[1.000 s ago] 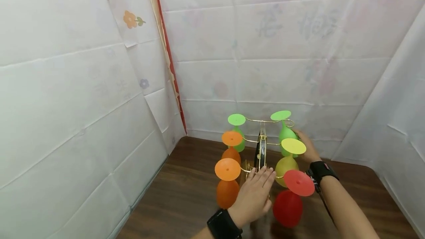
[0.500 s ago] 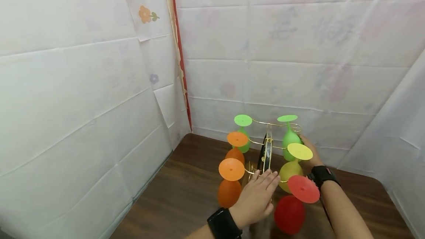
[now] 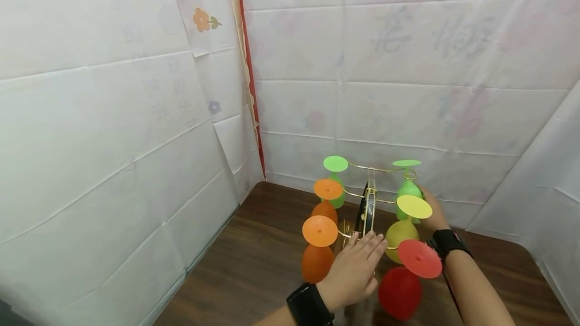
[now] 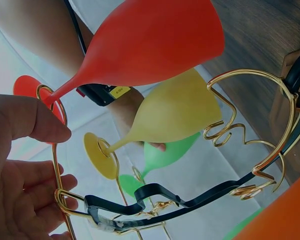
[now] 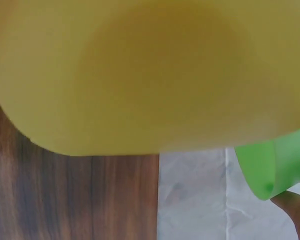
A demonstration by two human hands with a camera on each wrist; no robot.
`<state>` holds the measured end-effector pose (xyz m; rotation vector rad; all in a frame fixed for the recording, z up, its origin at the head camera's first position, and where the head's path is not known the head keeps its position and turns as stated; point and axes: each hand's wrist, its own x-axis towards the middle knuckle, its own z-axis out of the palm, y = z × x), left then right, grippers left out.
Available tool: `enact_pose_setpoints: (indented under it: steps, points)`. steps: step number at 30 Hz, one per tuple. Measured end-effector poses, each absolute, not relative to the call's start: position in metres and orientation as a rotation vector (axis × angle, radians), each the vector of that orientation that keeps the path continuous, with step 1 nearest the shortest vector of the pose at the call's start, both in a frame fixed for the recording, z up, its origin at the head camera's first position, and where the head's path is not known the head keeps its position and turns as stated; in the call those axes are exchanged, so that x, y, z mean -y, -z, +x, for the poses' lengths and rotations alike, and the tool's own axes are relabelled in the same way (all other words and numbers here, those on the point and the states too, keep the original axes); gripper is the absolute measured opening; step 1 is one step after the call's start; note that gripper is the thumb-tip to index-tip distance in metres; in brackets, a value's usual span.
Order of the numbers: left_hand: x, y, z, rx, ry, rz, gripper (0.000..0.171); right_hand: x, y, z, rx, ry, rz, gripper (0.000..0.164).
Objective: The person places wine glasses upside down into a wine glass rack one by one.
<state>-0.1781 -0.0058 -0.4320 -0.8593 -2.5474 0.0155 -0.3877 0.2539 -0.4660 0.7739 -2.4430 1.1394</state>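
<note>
A gold wire glass rack stands on the table, with colourful plastic goblets hanging upside down from its side arms. My left hand rests on the near end of the rack, fingers extended; in the left wrist view its thumb lies by the gold wire. At the far right, my right hand holds a green goblet, whose foot sits over the wire loop at the arm's end. The right wrist view shows fingertips at that goblet's rim, behind the large yellow goblet.
Nearer on the right side hang the yellow goblet and a red goblet. Two orange goblets and another green goblet hang on the left. The brown wooden table meets white sheeting behind and at the sides.
The right hand has moved the green goblet outward to the right along its wire arm, and its foot looks flatter. The left hand stays on the rack. The head view has shifted slightly.
</note>
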Motion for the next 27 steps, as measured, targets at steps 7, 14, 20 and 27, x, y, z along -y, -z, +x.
enact_pose_setpoints:
  steps: [7, 14, 20, 27]
  points:
    - [0.005, 0.431, -0.178, 2.54, -0.032, -0.85, 0.065, -0.262, 0.471, -0.388, 2.493, -1.103, 0.662, 0.055]
    - [0.005, 0.43, -0.177, 2.551, -0.019, -0.852, 0.065, -0.256, 0.475, -0.377, 2.485, -1.138, 0.607, 0.051]
    - [0.005, 0.43, -0.177, 2.545, -0.024, -0.848, 0.065, -0.252, 0.481, -0.369, 2.505, -1.297, 0.551, 0.064]
    - [0.005, 0.431, -0.178, 2.545, -0.037, -0.838, 0.066, -0.246, 0.478, -0.367, 2.551, -1.418, 0.511, 0.067]
